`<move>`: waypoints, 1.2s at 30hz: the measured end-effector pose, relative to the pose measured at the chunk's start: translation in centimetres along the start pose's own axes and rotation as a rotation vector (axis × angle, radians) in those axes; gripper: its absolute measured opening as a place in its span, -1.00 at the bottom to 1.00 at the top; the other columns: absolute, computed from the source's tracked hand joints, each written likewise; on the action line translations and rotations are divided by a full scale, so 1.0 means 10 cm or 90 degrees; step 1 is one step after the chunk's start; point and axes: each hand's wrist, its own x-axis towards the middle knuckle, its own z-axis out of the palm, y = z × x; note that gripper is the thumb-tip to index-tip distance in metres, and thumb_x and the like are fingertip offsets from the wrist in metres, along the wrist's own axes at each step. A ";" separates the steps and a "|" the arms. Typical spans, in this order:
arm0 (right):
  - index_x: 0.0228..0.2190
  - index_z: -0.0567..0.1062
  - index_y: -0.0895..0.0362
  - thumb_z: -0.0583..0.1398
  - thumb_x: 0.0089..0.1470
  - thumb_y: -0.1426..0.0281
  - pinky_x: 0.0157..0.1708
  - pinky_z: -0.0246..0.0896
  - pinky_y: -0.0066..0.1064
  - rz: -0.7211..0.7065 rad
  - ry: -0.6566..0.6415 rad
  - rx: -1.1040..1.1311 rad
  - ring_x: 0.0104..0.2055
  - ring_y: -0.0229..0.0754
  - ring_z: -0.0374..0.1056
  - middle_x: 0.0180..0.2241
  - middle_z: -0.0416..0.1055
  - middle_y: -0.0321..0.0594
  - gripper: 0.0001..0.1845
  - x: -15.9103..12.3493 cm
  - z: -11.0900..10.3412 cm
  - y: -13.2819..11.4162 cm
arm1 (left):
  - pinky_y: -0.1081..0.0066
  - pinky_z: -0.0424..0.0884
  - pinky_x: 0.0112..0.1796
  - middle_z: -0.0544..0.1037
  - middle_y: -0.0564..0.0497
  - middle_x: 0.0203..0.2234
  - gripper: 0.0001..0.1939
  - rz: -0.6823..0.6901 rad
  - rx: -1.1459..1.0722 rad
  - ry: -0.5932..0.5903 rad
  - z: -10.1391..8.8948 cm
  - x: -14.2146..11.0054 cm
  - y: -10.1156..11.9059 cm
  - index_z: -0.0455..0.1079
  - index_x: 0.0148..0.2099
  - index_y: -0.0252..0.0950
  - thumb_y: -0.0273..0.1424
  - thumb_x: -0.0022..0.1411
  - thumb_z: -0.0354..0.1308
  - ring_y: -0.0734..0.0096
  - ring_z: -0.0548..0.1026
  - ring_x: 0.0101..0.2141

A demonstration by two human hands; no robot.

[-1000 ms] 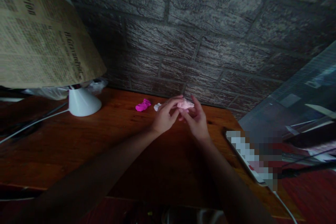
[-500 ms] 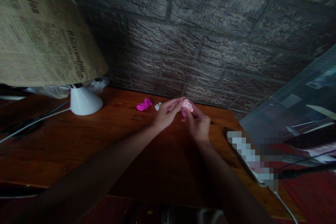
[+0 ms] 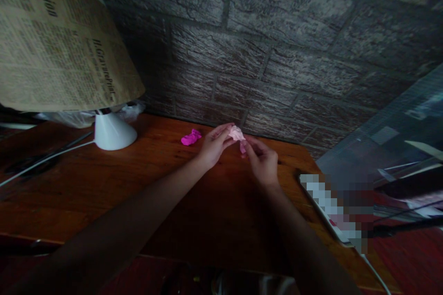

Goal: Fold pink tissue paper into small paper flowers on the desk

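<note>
Both of my hands hold a crumpled, soft light pink piece (image 3: 236, 133) above the wooden table; whether it is cloth, paper or something else I cannot tell. My left hand (image 3: 215, 144) pinches its upper left side between thumb and fingers. On the other side, the thumb and fingers of my right hand (image 3: 262, 159) grip its lower right end, where a deeper pink part (image 3: 242, 146) hangs down. A bright magenta crumpled piece (image 3: 191, 137) lies on the table, left of my left hand and apart from it.
A lamp with a newspaper-print shade (image 3: 65, 50) and white base (image 3: 114, 132) stands at the left, its white cord running across the wooden table (image 3: 104, 193). Behind is a stone-brick wall (image 3: 194, 46). A blurred-out flat device (image 3: 332, 212) lies at the table's right edge, beside a translucent panel (image 3: 374, 133).
The light pink piece has shifted left and is stretched more between my hands, which are slightly farther apart. A small white piece seen beside my left hand is now out of sight.
</note>
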 end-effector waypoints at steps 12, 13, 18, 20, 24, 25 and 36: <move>-0.24 0.61 0.11 0.28 0.12 0.13 -0.39 0.32 -0.37 0.014 -0.041 0.036 -0.50 -0.24 0.43 -0.48 0.53 -0.27 -0.68 0.02 0.00 -0.07 | 0.15 0.33 0.15 0.57 -0.12 0.02 -0.36 0.027 0.141 -0.134 -0.03 -0.02 0.01 0.47 0.14 -0.21 -0.49 -0.04 0.46 0.20 0.49 0.07; -0.25 0.60 0.11 0.29 0.10 0.11 -0.42 0.31 -0.38 0.019 -0.063 0.058 -0.51 -0.25 0.41 -0.48 0.52 -0.27 -0.67 0.03 0.00 -0.08 | 0.16 0.33 0.15 0.56 -0.12 0.02 -0.35 0.024 0.138 -0.137 -0.03 -0.02 0.02 0.47 0.13 -0.20 -0.50 -0.06 0.47 0.21 0.49 0.07; -0.31 0.57 0.11 0.34 0.02 0.02 -0.52 0.25 -0.42 0.056 -0.132 0.148 -0.55 -0.30 0.33 -0.47 0.49 -0.29 -0.60 0.08 -0.05 -0.15 | 0.21 0.34 0.10 0.59 -0.05 -0.13 -0.38 0.009 0.105 -0.127 -0.03 0.00 -0.01 0.49 0.09 -0.24 -0.45 -0.08 0.49 0.31 0.53 -0.08; -0.32 0.57 0.11 0.35 0.02 0.02 -0.52 0.25 -0.43 0.057 -0.131 0.161 -0.54 -0.31 0.32 -0.47 0.48 -0.29 -0.59 0.10 -0.08 -0.17 | 0.20 0.35 0.09 0.58 -0.04 -0.15 -0.40 0.010 0.089 -0.129 -0.02 0.02 -0.04 0.49 0.07 -0.25 -0.43 -0.07 0.49 0.32 0.52 -0.10; -0.35 0.56 0.12 0.35 0.02 0.00 -0.51 0.23 -0.44 0.059 -0.092 0.173 -0.54 -0.32 0.29 -0.49 0.47 -0.29 -0.57 0.12 -0.10 -0.16 | 0.17 0.37 0.08 0.58 -0.06 -0.13 -0.49 0.040 0.080 -0.126 -0.02 0.03 -0.06 0.50 -0.01 -0.28 -0.43 -0.06 0.48 0.27 0.52 -0.06; -0.35 0.56 0.12 0.35 0.01 0.00 -0.51 0.23 -0.45 0.064 -0.084 0.179 -0.54 -0.33 0.29 -0.49 0.47 -0.29 -0.57 0.12 -0.10 -0.15 | 0.17 0.36 0.09 0.59 -0.07 -0.12 -0.49 0.050 0.088 -0.124 -0.02 0.03 -0.05 0.50 -0.02 -0.28 -0.43 -0.06 0.48 0.26 0.52 -0.05; -0.32 0.60 0.11 0.35 0.02 0.05 -0.51 0.25 -0.43 0.065 -0.096 0.157 -0.53 -0.32 0.30 -0.47 0.50 -0.27 -0.62 0.12 -0.09 -0.12 | 0.26 0.48 -0.08 0.62 -0.08 -0.19 -0.51 0.042 0.151 -0.081 -0.01 0.01 -0.04 0.43 -0.06 -0.32 -0.43 -0.06 0.47 0.30 0.58 -0.17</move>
